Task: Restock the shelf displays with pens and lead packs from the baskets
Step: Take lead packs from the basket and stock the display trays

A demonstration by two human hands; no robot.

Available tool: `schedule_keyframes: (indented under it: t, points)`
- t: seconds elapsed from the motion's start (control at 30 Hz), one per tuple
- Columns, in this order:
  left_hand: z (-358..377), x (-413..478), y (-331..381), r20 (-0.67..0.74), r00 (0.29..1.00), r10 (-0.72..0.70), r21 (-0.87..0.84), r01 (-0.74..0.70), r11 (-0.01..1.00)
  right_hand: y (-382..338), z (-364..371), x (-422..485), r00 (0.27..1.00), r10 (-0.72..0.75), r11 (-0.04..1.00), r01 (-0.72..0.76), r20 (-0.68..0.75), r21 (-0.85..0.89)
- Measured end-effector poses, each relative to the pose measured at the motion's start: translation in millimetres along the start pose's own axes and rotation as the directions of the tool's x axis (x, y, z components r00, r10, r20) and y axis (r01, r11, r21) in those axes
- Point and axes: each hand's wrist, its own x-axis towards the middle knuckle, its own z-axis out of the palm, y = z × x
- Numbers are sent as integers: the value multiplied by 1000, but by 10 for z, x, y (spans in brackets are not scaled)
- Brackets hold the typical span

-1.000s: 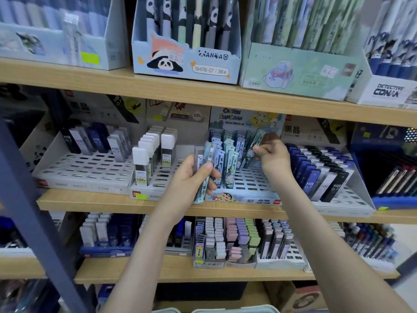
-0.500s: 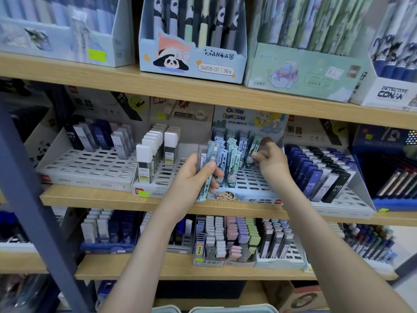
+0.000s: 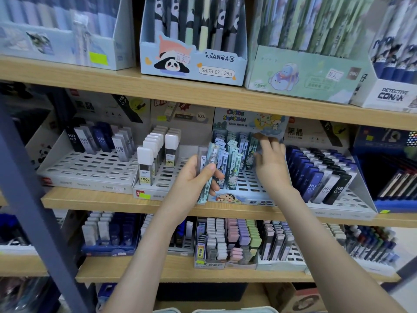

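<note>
My left hand [image 3: 194, 179] grips a small stack of teal and pale blue lead packs [image 3: 208, 164], held upright in front of the cartoon-printed display tray [image 3: 246, 201] on the middle shelf. Rows of matching packs [image 3: 233, 158] stand in the tray's back slots; the front slots are bare. My right hand [image 3: 272, 163] reaches into the tray's right side, its fingers spread and relaxed against the rightmost row of packs [image 3: 252, 152]. The fingertips are blurred, and I see nothing pinched between them.
White-capped lead tubes [image 3: 155, 152] fill the tray to the left, dark HB 0.7 packs [image 3: 325, 177] the tray to the right. The upper shelf board [image 3: 203, 96] hangs low over the trays. A blue-grey upright [image 3: 33, 199] crosses the left. A basket rim [image 3: 203, 310] shows at the bottom.
My right hand has let go of the pack it was pinching into the right row, and its fingers have spread. My left hand still holds its stack in about the same place.
</note>
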Motion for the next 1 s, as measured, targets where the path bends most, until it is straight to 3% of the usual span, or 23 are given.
schedule_keyframes:
  t: [0.3,0.7,0.8,0.83,0.9,1.0]
  points:
    - [9,-16,15,8,1000,-4,3,4,1000,38,-5,-105,989,-146,970,142,-5,-196]
    - [-8,-34,50,10,1000,-29,-25,29,999,-32,-29,-2,989,-110,994,112,103,-15]
    - [9,-52,123,15,999,-51,-61,52,997,-123,-158,-97,976,-204,979,204,-76,-10]
    - [23,-61,157,15,998,-67,-86,68,994,-181,-212,-157,937,-298,953,301,-181,-9]
    - [61,-84,221,28,995,-95,-148,98,984,-304,-303,-322,790,-533,839,540,-303,-66]
    - [127,-129,277,50,991,-125,-218,133,967,-426,-335,-553,562,-771,627,753,-299,-200]
